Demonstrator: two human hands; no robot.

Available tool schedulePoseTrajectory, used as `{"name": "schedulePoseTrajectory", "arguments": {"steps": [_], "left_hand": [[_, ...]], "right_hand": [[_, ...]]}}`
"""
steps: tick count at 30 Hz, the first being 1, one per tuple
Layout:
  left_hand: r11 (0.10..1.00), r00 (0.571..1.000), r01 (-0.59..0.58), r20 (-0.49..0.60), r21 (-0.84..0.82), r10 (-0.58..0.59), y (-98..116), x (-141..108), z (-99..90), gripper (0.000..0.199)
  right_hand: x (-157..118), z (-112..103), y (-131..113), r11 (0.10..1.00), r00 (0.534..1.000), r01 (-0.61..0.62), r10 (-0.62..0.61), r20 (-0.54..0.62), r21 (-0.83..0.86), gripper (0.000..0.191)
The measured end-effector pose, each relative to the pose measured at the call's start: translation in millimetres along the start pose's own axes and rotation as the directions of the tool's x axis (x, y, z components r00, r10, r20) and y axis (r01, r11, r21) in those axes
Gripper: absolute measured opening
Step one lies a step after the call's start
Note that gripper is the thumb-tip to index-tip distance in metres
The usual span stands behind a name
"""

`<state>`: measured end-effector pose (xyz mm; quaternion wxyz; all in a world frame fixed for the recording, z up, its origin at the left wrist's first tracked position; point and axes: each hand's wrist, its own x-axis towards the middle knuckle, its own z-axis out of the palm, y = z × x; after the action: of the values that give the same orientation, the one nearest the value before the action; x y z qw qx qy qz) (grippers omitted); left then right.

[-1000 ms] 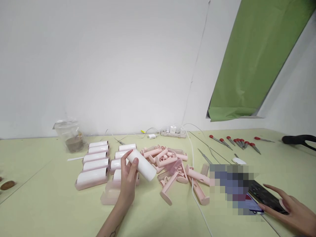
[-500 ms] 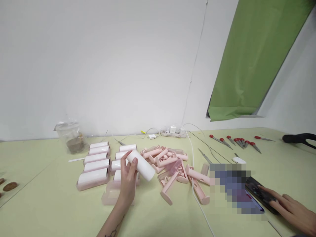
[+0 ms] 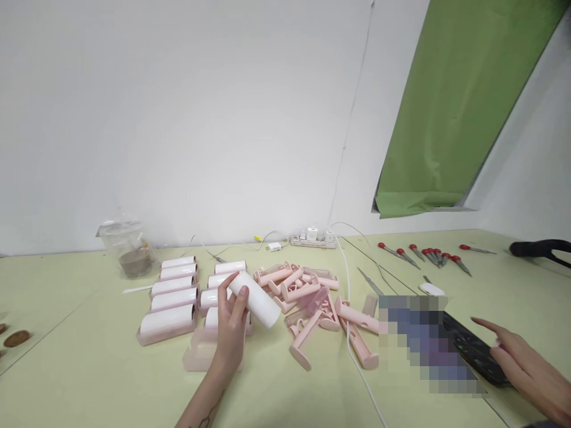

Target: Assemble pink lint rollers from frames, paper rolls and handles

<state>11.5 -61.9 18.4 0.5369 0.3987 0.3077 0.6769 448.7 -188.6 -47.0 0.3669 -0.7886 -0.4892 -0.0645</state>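
Note:
A white roll [image 3: 257,300] is gripped between the thumb and fingers of my left hand [image 3: 232,318], tilted above the table. Under and behind that hand are more white rolls [image 3: 167,320] in pinkish holders, set in two columns, and a clear pink holder [image 3: 198,352]. A pile of pale pink plastic holders [image 3: 307,291] lies just right of the held roll. At the far right my right hand [image 3: 521,359] has its index finger stretched out above a black device with buttons [image 3: 473,348]; nothing shows in its grasp. Blurred blocks hide the area left of the device.
Red-tipped tools [image 3: 430,255] lie at the back right, near a black handle [image 3: 539,249]. A power strip [image 3: 313,242] stands by the wall, and a white cable [image 3: 348,321] runs forward. A plastic bag [image 3: 134,255] is at the back left, brown round pieces [image 3: 16,339] at the left edge.
My right hand has lifted off the black device and its index finger now points out. The device has shifted slightly. My left hand and its roll look the same.

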Motion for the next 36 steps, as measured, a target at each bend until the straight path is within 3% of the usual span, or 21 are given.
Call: {"name": "schedulePoseTrajectory", "arguments": {"steps": [4, 7, 9, 11, 13, 15, 16, 20, 23, 27, 29, 33, 34, 36], "left_hand": [[1.0, 1.0, -0.009, 0.025, 0.019, 0.008, -1, -2, 2.0, 0.048], [0.998, 0.998, -0.047, 0.042, 0.036, 0.046, -3, -5, 3.9, 0.05], [0.995, 0.994, -0.086, 0.073, 0.048, 0.082, -5, -7, 5.6, 0.053], [0.99, 0.986, -0.126, 0.116, 0.06, 0.119, -8, -8, 6.6, 0.057], [0.983, 0.974, -0.166, 0.166, 0.075, 0.152, -14, -9, 5.7, 0.056], [0.973, 0.957, -0.203, 0.232, 0.106, 0.174, -20, -8, 2.4, 0.05], [0.968, 0.947, -0.217, 0.269, 0.129, 0.177, -23, -7, 0.2, 0.047], [0.946, 0.915, -0.251, 0.37, 0.204, 0.163, -30, -7, -7.1, 0.043], [0.924, 0.883, -0.293, 0.439, 0.244, 0.164, -31, -12, -8.9, 0.041], [0.853, 0.801, -0.42, 0.569, 0.308, 0.189, -33, -15, -11.8, 0.042], [0.794, 0.737, -0.521, 0.634, 0.313, 0.233, -35, -14, -13.0, 0.043], [0.639, 0.561, -0.716, 0.777, 0.282, 0.286, -37, -13, -9.2, 0.046], [0.611, 0.55, -0.731, 0.792, 0.303, 0.266, -34, -14, -8.1, 0.048], [0.566, 0.616, -0.71, 0.758, 0.419, 0.211, -23, -18, -10.1, 0.061]], "right_hand": [[3, 8, -65, 0.958, 0.995, -0.024, -0.005, 0.1, 0.285, 0.039], [-6, 28, -139, 0.854, 0.95, -0.162, -0.002, 0.314, 0.495, 0.038], [-16, 45, -191, 0.691, 0.888, -0.306, -0.041, 0.459, 0.655, 0.034], [-26, 63, -237, 0.469, 0.823, -0.441, -0.127, 0.553, 0.765, 0.028], [-34, 79, -273, 0.313, 0.711, -0.583, -0.249, 0.657, 0.75, 0.028], [-39, 93, -296, 0.183, 0.648, -0.655, -0.364, 0.67, 0.733, 0.027], [-40, 100, -303, 0.123, 0.639, -0.675, -0.397, 0.659, 0.728, 0.027], [-42, 114, -307, -0.031, 0.664, -0.691, -0.422, 0.617, 0.722, 0.024], [-45, 114, -298, -0.029, 0.649, -0.689, -0.471, 0.598, 0.724, 0.026], [-49, 118, -287, 0.123, 0.658, -0.588, -0.503, 0.56, 0.8, 0.041], [-50, 121, -281, 0.232, 0.656, -0.513, -0.514, 0.552, 0.826, 0.061], [-51, 115, -278, 0.386, 0.616, -0.434, -0.532, 0.581, 0.814, 0.092], [-52, 111, -279, 0.398, 0.629, -0.43, -0.512, 0.585, 0.81, 0.095], [-52, 103, -281, 0.407, 0.676, -0.409, -0.467, 0.571, 0.817, 0.093]]}}
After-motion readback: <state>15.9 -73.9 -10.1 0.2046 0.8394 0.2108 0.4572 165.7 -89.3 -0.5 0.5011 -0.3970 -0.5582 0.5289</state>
